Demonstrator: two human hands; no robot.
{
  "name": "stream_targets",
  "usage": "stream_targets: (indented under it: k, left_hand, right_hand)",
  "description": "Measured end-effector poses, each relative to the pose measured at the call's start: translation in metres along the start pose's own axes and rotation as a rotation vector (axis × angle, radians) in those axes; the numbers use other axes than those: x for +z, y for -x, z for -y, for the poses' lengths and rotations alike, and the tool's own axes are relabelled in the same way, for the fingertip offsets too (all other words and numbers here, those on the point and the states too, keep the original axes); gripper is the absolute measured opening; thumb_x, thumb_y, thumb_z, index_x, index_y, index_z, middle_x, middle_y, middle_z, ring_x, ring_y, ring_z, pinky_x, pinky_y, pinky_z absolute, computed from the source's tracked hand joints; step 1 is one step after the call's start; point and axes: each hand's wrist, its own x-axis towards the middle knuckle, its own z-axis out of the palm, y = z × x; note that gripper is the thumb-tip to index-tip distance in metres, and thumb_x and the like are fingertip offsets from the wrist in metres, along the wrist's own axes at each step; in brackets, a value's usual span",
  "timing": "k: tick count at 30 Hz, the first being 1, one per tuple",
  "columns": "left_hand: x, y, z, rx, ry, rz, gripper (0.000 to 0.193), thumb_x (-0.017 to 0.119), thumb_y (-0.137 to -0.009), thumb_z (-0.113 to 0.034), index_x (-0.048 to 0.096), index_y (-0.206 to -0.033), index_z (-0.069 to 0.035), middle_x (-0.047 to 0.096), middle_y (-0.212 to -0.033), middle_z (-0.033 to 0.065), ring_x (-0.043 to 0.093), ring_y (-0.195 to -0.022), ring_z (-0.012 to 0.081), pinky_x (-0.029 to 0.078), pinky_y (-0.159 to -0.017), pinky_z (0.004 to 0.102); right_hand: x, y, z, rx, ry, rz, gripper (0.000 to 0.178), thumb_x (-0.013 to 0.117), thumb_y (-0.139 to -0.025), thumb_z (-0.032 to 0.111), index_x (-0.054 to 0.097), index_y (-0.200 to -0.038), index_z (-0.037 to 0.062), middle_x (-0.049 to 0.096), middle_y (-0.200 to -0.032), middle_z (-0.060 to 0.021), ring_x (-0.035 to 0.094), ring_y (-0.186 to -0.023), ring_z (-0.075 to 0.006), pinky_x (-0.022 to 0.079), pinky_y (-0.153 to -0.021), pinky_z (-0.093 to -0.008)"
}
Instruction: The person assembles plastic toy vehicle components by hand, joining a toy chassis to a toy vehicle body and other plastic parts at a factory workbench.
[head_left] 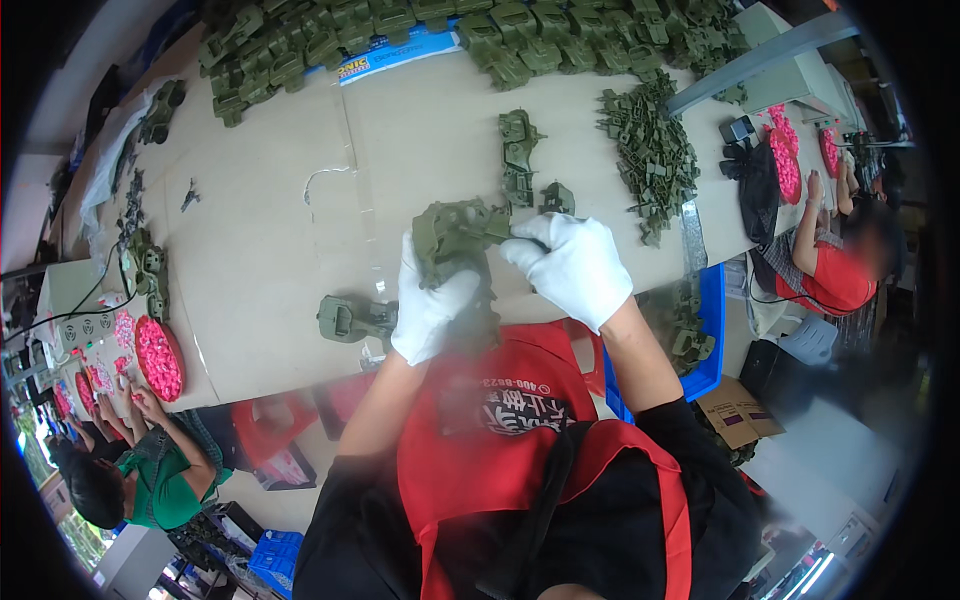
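My left hand (428, 312), in a white glove, is wrapped round an olive-green plastic toy vehicle body (448, 238) and holds it above the table's near edge. The fingertips of my gloved right hand (577, 265) pinch a small green part (496, 226) at the body's right side; whether it is joined to the body I cannot tell. The area under the body is blurred. Just beyond my hands lie a longer green vehicle piece (517, 155) and a small dark green piece (557, 199). Left of my left hand rests another green vehicle piece (345, 318).
A heap of small green parts (650, 150) lies at the right, beneath a slanting metal bar (765, 62). Rows of green toy vehicles (530, 42) line the far side. A blue bin (712, 335) stands below right. Co-workers sit left and right near trays of pink pieces (158, 360).
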Motion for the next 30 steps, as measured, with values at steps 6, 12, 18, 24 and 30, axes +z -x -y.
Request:
stream_targets:
  k: [6, 12, 18, 24, 30]
  left_hand:
    - [0.007, 0.018, -0.002, 0.127, -0.285, 0.027, 0.052, 0.061, -0.080, 0.008, 0.039, -0.125, -0.005, 0.057, -0.116, 0.0110, 0.060, -0.096, 0.0154, 0.052, -0.077, 0.0267]
    - [0.016, 0.020, 0.008, 0.262, -0.256, -0.079, 0.053, 0.067, -0.080, 0.003, 0.039, -0.126, -0.005, 0.053, -0.124, 0.0102, 0.054, -0.113, 0.0177, 0.044, -0.096, 0.0327]
    - [0.012, 0.024, 0.014, 0.193, -0.323, -0.152, 0.051, 0.071, -0.079, -0.001, 0.041, -0.119, -0.006, 0.054, -0.117, 0.0085, 0.054, -0.108, 0.0151, 0.045, -0.092, 0.0321]
    - [0.005, 0.026, 0.012, 0.181, -0.543, -0.100, 0.049, 0.068, -0.077, -0.001, 0.040, -0.117, -0.004, 0.057, -0.108, 0.0087, 0.058, -0.096, 0.0150, 0.048, -0.083, 0.0298]
    - [0.000, 0.026, 0.017, 0.111, -0.548, -0.010, 0.052, 0.070, -0.077, -0.002, 0.041, -0.120, -0.002, 0.058, -0.105, 0.0094, 0.058, -0.094, 0.0158, 0.049, -0.081, 0.0299]
  right_hand:
    - [-0.002, -0.001, 0.032, 0.034, 0.103, -0.031, 0.025, 0.058, -0.083, 0.027, 0.069, -0.073, 0.0066, 0.067, -0.074, -0.0174, 0.066, -0.067, -0.0339, 0.055, -0.065, -0.0409]
    - [0.011, 0.001, 0.046, -0.066, 0.193, -0.112, 0.030, 0.057, -0.086, 0.029, 0.062, -0.071, 0.0030, 0.063, -0.068, -0.0173, 0.064, -0.059, -0.0327, 0.053, -0.056, -0.0416]
    - [0.020, 0.000, 0.045, -0.064, 0.172, -0.097, 0.026, 0.061, -0.083, 0.030, 0.063, -0.073, 0.0054, 0.064, -0.069, -0.0167, 0.066, -0.062, -0.0340, 0.054, -0.058, -0.0439]
    - [0.018, -0.013, 0.019, -0.005, -0.029, 0.080, 0.023, 0.063, -0.079, 0.026, 0.068, -0.077, 0.0038, 0.066, -0.076, -0.0198, 0.064, -0.069, -0.0385, 0.053, -0.067, -0.0461]
    - [0.016, -0.010, -0.002, 0.168, -0.326, 0.199, 0.023, 0.064, -0.080, 0.027, 0.069, -0.082, 0.0041, 0.066, -0.079, -0.0213, 0.065, -0.072, -0.0381, 0.054, -0.068, -0.0439]
